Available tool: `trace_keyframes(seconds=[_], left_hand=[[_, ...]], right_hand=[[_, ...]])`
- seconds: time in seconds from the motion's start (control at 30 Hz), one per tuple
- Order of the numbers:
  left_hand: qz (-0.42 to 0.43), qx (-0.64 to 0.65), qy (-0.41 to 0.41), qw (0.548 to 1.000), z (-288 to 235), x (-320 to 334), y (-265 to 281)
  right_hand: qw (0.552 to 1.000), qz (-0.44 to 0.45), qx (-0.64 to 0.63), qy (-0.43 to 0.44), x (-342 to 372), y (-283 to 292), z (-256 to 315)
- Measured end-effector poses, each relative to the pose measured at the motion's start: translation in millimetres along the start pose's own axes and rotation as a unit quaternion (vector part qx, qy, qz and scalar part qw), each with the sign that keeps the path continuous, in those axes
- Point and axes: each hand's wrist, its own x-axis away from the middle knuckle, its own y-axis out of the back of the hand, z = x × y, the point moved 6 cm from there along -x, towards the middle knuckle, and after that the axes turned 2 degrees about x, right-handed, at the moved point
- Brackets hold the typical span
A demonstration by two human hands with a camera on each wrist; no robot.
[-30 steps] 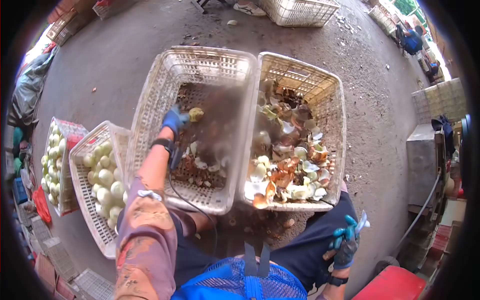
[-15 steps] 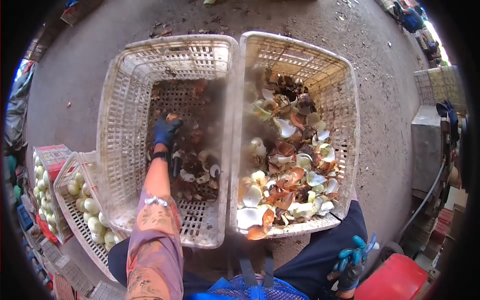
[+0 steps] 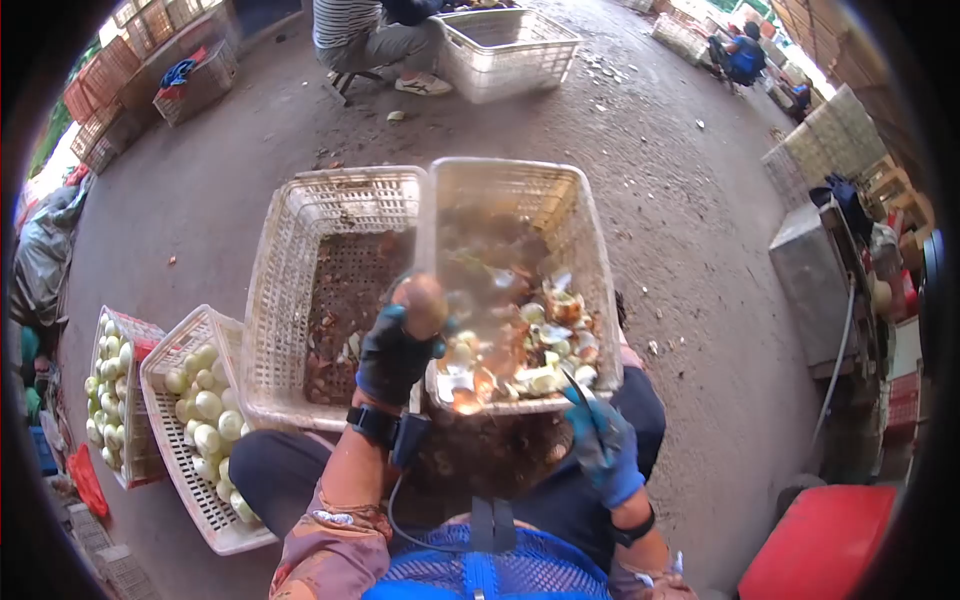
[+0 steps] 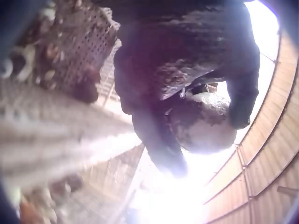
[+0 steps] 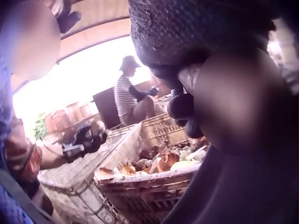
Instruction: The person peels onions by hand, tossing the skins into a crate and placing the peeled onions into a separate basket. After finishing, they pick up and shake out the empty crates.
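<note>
Landmark for all positions, head view: the peel crate (image 3: pixel 590 225), an upright lattice-sided plastic crate holding loose brown, white and pale green onion peels (image 3: pixel 545 345). The gloved left hand (image 3: pixel 393 358) is raised at the near left side of the peel crate, its fingers curled around an onion (image 3: pixel 421 306). The onion is held up near the peel crate's left rim; in the left wrist view its surface is pale with darker patches, gripped between separated fingers. The right hand (image 3: pixel 607 450), in a blue glove, is just nearer the wearer than the peel crate's near rim, fingers closed on a slim tool (image 3: pixel 577 387) whose narrow end points toward that crate; the exact form of the tool cannot be determined. Immediately left of the peel crate stands a second crate (image 3: pixel 262 300), soiled, with scraps on its perforated floor. Farther left of the peel crate are a tilted white crate (image 3: pixel 218 540) and an outer crate (image 3: pixel 150 455), both containing pale onions. Beyond the peel crate, on the ground, a person in a striped top (image 3: pixel 343 22) sits beside a white crate (image 3: pixel 510 78). Right of the peel crate and nearer the wearer is a red object (image 3: pixel 820 545) with a smooth upper surface.
</note>
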Motion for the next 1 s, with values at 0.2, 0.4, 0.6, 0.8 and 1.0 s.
trace_keyframes(seconds=[0.2,0.4,0.6,0.8,1.0], left_hand=[[-0.012,-0.317,0.005,0.948,10.1,72.6,-84.2],[-0.019,-0.363,-0.010,0.932,17.9,114.4,-96.9],[-0.010,-0.323,0.047,0.945,35.9,119.0,-83.1],[0.002,-0.343,0.009,0.939,38.2,122.0,-82.5],[-0.001,-0.325,0.039,0.945,51.3,120.0,-70.1]], right_hand=[[0.983,-0.033,0.032,0.177,16.5,-9.4,59.8],[0.981,0.049,0.072,0.174,46.8,-32.5,47.8],[0.976,0.040,0.078,0.200,53.2,-26.6,49.9],[0.957,0.123,0.224,0.133,49.3,-41.0,44.3],[0.934,0.049,0.330,0.127,47.0,-57.4,42.4]])
